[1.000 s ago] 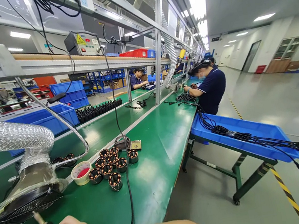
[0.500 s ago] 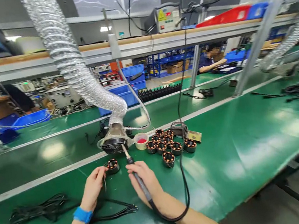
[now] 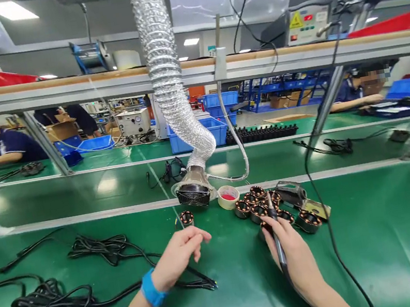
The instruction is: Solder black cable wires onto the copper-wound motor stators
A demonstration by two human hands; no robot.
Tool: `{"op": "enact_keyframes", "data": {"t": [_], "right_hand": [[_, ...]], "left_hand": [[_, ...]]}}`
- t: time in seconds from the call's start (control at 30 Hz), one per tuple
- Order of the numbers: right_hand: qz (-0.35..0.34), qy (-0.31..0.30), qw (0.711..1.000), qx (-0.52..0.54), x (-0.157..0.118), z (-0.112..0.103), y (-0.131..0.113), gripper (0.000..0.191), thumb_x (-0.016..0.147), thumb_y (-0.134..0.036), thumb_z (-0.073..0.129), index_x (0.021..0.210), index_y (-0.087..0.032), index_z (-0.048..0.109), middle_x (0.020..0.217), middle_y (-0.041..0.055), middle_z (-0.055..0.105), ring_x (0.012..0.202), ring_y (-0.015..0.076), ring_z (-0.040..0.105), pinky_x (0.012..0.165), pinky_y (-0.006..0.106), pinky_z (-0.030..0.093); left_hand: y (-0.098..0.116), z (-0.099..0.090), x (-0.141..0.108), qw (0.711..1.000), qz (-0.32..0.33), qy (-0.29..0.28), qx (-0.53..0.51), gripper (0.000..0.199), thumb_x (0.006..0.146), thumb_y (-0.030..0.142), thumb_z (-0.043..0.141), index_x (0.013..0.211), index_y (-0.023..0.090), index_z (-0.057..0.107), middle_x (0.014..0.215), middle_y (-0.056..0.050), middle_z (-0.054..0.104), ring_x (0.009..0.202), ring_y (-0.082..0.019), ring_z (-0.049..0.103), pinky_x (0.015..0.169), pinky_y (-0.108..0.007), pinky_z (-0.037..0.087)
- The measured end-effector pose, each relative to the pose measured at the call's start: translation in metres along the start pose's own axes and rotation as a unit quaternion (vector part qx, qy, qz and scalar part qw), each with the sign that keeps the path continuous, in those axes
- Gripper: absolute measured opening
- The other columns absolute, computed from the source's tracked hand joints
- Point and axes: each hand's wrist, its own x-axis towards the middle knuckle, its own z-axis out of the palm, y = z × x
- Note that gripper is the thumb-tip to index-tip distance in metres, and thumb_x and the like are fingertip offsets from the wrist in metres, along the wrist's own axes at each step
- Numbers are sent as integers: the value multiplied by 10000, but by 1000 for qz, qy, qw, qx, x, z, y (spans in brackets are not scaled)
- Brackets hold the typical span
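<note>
My right hand grips a soldering iron, its tip pointing up over a cluster of several round copper-wound coils on the green bench. My left hand, with a blue wristband, hovers with fingers spread and nothing visible in it, just in front of a single coil. Thin black wires lie under the left hand. A silver fume duct ends in a hood right behind the single coil.
A small pot with red content and a black iron stand sit by the coils. Black cable bundles lie at the left. Blue bins, a soldering station on the shelf, and seated people at both sides fill the far lane.
My view has swung left to face the bench. My right hand carried the iron rightward from the single coil to the coil cluster. My left hand pulled back from the single coil.
</note>
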Motion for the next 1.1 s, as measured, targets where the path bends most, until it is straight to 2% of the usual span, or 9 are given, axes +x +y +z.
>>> {"op": "enact_keyframes", "data": {"t": [0.1, 0.2, 0.27, 0.37, 0.5, 0.67, 0.77, 0.93, 1.1], "right_hand": [[-4, -9, 1000, -11, -7, 3, 6, 345, 1028, -395, 345, 1220, -192, 548, 1153, 144, 571, 970, 287, 624, 797, 424, 538], [-22, -7, 1000, -5, -13, 6, 2, 359, 1018, -444, 354, 1214, -211, 545, 1148, 136, 572, 980, 298, 620, 806, 443, 536], [-27, -18, 999, 18, -16, 8, -4, 352, 1016, -446, 362, 1221, -219, 536, 1149, 132, 566, 973, 293, 622, 792, 434, 541], [-33, -47, 996, 73, -19, 16, -19, 305, 1023, -391, 376, 1243, -233, 517, 1173, 128, 546, 989, 273, 618, 787, 400, 550], [-60, -99, 978, 175, -15, 29, -51, 269, 1029, -243, 358, 1256, -255, 501, 1211, 121, 504, 1015, 222, 616, 830, 337, 545], [-117, -197, 923, 310, 3, 38, -85, 355, 967, -90, 385, 1255, -253, 513, 1175, 92, 486, 1035, 183, 586, 908, 313, 512], [-122, -167, 919, 335, 6, 41, -87, 386, 899, -65, 482, 1241, -239, 519, 1171, 91, 479, 1054, 199, 563, 927, 340, 504], [-50, -83, 944, 316, -3, 40, -77, 462, 839, -148, 662, 1257, -245, 491, 1264, 109, 452, 1202, 262, 506, 1037, 423, 444], [-9, -51, 948, 315, -5, 44, -70, 444, 870, -209, 653, 1272, -253, 471, 1287, 101, 455, 1219, 263, 511, 1062, 436, 426]], "left_hand": [[-6, 6, 1, 987, 4, -20, 158, 415, 947, 446, 404, 1031, 159, 692, 577, 2, 567, 491, -136, 452, 558, -263, 363], [-12, 3, 2, 955, 51, 2, 294, 352, 947, 350, 413, 960, 199, 730, 755, -42, 695, 680, -177, 592, 667, -276, 398], [-16, 0, 3, 942, 50, 10, 333, 297, 916, 309, 466, 914, 196, 740, 837, -60, 730, 742, -194, 625, 685, -279, 402], [-23, -1, 6, 928, 32, 23, 370, 249, 872, 278, 520, 839, 180, 747, 765, -71, 728, 675, -199, 621, 644, -284, 392], [-29, -1, 9, 926, 50, 20, 373, 282, 890, 275, 496, 793, 174, 741, 774, -82, 729, 693, -198, 624, 648, -279, 379], [-33, -4, 11, 938, 46, 24, 343, 333, 918, 314, 457, 712, 165, 673, 661, -39, 656, 616, -165, 550, 602, -263, 332], [-36, -5, 13, 948, 17, 23, 318, 395, 928, 384, 438, 644, 164, 603, 587, -13, 592, 563, -147, 502, 567, -256, 304], [-40, 4, 14, 966, -31, 15, 258, 490, 920, 520, 412, 674, 153, 623, 555, -4, 570, 530, -146, 493, 547, -249, 324], [-43, 20, 16, 964, -46, 67, 252, 480, 878, 530, 473, 628, 147, 621, 553, -16, 581, 536, -148, 505, 534, -252, 322]]}}
